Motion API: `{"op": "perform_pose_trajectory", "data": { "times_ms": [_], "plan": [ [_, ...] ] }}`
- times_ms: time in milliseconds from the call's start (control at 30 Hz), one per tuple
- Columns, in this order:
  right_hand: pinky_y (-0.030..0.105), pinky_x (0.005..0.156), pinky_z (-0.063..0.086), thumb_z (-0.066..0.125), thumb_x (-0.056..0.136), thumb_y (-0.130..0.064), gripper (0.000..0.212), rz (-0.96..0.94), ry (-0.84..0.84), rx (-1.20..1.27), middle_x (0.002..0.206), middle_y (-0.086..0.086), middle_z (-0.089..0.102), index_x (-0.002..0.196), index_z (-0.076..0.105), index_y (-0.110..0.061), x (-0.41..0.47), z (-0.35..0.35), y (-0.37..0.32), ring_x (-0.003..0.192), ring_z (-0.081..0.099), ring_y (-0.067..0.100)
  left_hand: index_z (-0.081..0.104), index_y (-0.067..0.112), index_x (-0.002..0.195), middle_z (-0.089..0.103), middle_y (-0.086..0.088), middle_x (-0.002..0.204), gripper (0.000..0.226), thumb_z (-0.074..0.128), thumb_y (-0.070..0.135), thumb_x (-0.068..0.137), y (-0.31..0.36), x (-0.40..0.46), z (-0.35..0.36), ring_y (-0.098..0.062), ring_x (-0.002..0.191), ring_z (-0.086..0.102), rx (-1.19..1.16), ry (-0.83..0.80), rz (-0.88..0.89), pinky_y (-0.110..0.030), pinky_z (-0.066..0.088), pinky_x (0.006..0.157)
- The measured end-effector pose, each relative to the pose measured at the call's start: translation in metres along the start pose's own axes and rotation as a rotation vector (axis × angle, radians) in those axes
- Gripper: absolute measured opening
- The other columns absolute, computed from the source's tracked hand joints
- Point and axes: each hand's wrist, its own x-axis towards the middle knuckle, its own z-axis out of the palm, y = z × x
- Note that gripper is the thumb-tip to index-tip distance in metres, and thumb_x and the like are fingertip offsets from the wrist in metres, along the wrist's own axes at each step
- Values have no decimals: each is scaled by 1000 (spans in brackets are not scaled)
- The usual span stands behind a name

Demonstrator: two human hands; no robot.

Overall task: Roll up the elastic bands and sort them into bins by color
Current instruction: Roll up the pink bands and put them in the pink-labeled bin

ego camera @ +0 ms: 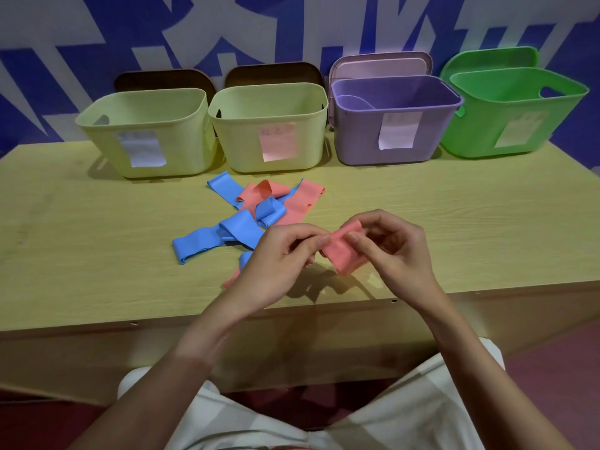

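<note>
Above the table's front edge, my left hand [279, 254] and my right hand [394, 251] both pinch a pink elastic band [342, 253], which is folded between my fingertips. A loose heap of bands lies on the table behind my hands: blue bands [237, 227] and pink bands [300, 199] cross over one another. Another pink strip [231, 280] pokes out from under my left wrist. Four bins line the back of the table: two yellow-green bins [146, 138] [269, 125], a purple bin [394, 131] and a green bin [513, 115].
Each bin carries a paper label on its front. Lids lean against the blue and white wall behind the bins. The wooden table [81, 238] ends at a front edge just below my hands. My lap in light clothing is below it.
</note>
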Motion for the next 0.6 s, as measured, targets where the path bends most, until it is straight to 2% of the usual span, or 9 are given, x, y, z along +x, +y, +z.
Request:
{"op": "perform_pose_trajectory", "data": {
  "times_ms": [167,267,333,433,533,600],
  "plan": [
    [37,56,49,66,84,-27,13,27,13,2,77,7,68,87,66,-14,-3,1,2,67,62,13,70,20,87,64,21,67,16,60,8,90,-1,-3,1,3,65,55,-41,42,-15,-13,44,65],
    [28,57,50,66,84,-25,13,16,5,4,78,4,69,87,65,-13,-3,3,2,68,64,10,73,19,89,70,6,80,8,70,13,84,-6,-5,3,-12,75,61,-18,112,14,-22,50,71],
    [24,58,50,69,86,-18,10,21,4,14,78,4,69,88,65,-9,-3,4,4,68,64,8,73,19,87,70,2,81,7,73,14,82,-9,-6,5,-19,76,61,39,160,32,-26,50,72],
    [17,59,47,69,86,-13,12,29,26,54,79,4,68,94,64,-6,-6,9,7,70,62,5,73,16,87,71,2,81,6,72,12,83,-11,-5,6,-19,79,64,63,201,25,-31,52,76],
    [21,61,47,69,85,-9,23,26,19,78,80,15,68,107,65,-6,-6,9,9,73,61,13,73,12,88,71,4,83,6,68,11,85,-13,-4,6,-14,81,65,63,198,26,-30,52,77],
    [22,59,43,68,86,-7,25,12,17,66,76,15,66,110,66,-10,-4,8,9,69,58,15,72,13,88,70,7,82,8,66,10,87,-12,-4,5,-11,80,64,65,189,28,-28,51,75]
  ]
}}
